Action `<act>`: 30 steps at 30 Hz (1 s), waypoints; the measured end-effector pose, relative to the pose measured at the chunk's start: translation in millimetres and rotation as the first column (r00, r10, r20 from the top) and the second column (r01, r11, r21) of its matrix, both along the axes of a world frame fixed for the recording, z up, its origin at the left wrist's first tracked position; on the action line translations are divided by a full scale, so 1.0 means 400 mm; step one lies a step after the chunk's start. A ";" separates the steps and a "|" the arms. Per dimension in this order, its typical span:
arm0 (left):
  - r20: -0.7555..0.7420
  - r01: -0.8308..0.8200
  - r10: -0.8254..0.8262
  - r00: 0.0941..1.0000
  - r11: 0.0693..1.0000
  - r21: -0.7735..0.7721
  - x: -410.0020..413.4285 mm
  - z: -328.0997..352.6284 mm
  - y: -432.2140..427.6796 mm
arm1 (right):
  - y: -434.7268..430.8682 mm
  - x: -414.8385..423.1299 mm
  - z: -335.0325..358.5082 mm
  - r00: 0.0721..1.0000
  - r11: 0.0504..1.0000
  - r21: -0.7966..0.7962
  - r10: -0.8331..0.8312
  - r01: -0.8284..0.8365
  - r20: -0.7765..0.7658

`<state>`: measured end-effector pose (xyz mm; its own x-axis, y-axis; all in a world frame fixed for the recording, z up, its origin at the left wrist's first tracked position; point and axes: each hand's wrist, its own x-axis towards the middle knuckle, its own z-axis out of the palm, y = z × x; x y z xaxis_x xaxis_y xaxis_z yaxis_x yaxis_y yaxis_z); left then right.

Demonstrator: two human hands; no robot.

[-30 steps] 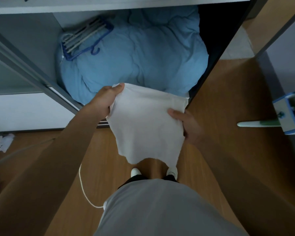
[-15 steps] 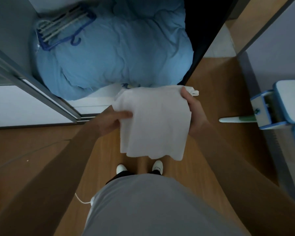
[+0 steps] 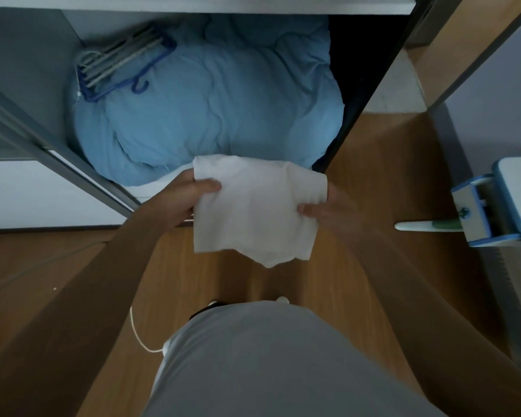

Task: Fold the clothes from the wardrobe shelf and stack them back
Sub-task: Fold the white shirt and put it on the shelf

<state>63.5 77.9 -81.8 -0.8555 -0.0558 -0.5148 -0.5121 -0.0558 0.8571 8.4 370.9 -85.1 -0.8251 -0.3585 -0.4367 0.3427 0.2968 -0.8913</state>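
Note:
A white garment [image 3: 253, 212], folded to a small panel, hangs in the air in front of the open wardrobe. My left hand [image 3: 190, 197] pinches its left edge with the thumb on top. Its right edge is gripped by my right hand [image 3: 328, 209], thumb on the cloth. The lower edge droops unevenly above the floor. Behind it, the bottom compartment of the wardrobe [image 3: 27, 85] holds a bulky light blue duvet [image 3: 217, 109].
Blue and grey hangers [image 3: 124, 64] lie on the duvet at the back left. A sliding door rail [image 3: 57, 158] runs diagonally at the left. A blue and white mop head [image 3: 494, 212] stands at the right on the wooden floor [image 3: 57, 266]. A white cable [image 3: 139, 335] trails near my feet.
The garment has been folded smaller: my right hand came down from its top right corner to the right edge, and my left hand shifted up along the left edge. The camera tilted slightly.

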 end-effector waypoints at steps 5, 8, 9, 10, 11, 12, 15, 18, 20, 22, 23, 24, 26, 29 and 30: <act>-0.109 -0.002 -0.015 0.994 0.987 -0.159 -0.024 0.070 0.000 | -0.012 -0.073 0.028 0.954 0.978 0.206 0.086 -0.026 -0.287; -0.209 -0.116 0.044 0.977 0.931 -0.346 -0.055 0.117 -0.002 | -0.047 -0.127 0.062 0.894 0.962 0.262 0.056 0.070 -0.444; -0.239 -0.139 0.043 0.970 0.906 -0.401 -0.063 0.133 -0.004 | -0.060 -0.140 0.078 0.870 0.970 0.224 0.028 0.096 -0.493; -0.261 -0.165 0.047 0.964 0.877 -0.452 -0.070 0.150 -0.006 | -0.071 -0.154 0.093 0.866 0.982 0.161 -0.009 0.102 -0.500; -0.279 -0.200 0.064 0.958 0.847 -0.493 -0.076 0.166 -0.011 | -0.082 -0.167 0.110 0.893 0.992 0.075 -0.054 0.097 -0.447; -0.298 -0.240 0.093 0.950 0.829 -0.506 -0.081 0.181 -0.017 | -0.090 -0.183 0.125 0.936 0.996 -0.033 -0.088 0.082 -0.341; -0.364 -0.348 0.225 0.904 0.882 -0.318 -0.083 0.220 -0.024 | -0.120 -0.221 0.162 0.998 0.909 -0.414 -0.059 0.050 -0.008; -0.452 -0.441 0.338 0.825 0.886 -0.143 -0.084 0.252 -0.032 | -0.161 -0.256 0.193 0.961 0.672 -0.705 -0.037 0.227 0.274; -0.511 -0.456 0.403 0.759 0.890 0.025 -0.080 0.279 -0.037 | -0.187 -0.276 0.216 0.926 0.478 -0.814 0.004 0.329 0.376; -0.504 -0.395 0.481 0.717 0.877 0.274 -0.080 0.306 -0.058 | -0.217 -0.300 0.247 0.920 0.380 -0.854 0.023 0.355 0.392; -0.487 -0.362 0.509 0.709 0.857 0.367 -0.083 0.322 -0.074 | -0.236 -0.312 0.266 0.918 0.383 -0.851 0.024 0.358 0.397; -0.482 -0.348 0.533 0.696 0.836 0.423 -0.089 0.338 -0.096 | -0.260 -0.326 0.279 0.921 0.419 -0.839 0.013 0.348 0.389; -0.508 -0.359 0.541 0.670 0.836 0.415 -0.109 0.362 -0.141 | -0.318 -0.351 0.307 0.957 0.564 -0.783 -0.054 0.264 0.283; -0.516 -0.445 0.551 0.656 0.834 0.325 -0.164 0.385 -0.208 | -0.408 -0.390 0.346 0.980 0.707 -0.678 -0.160 0.200 0.121; -0.525 -0.490 0.541 0.656 0.836 0.249 -0.188 0.390 -0.237 | -0.437 -0.404 0.361 0.976 0.709 -0.671 -0.185 0.214 0.116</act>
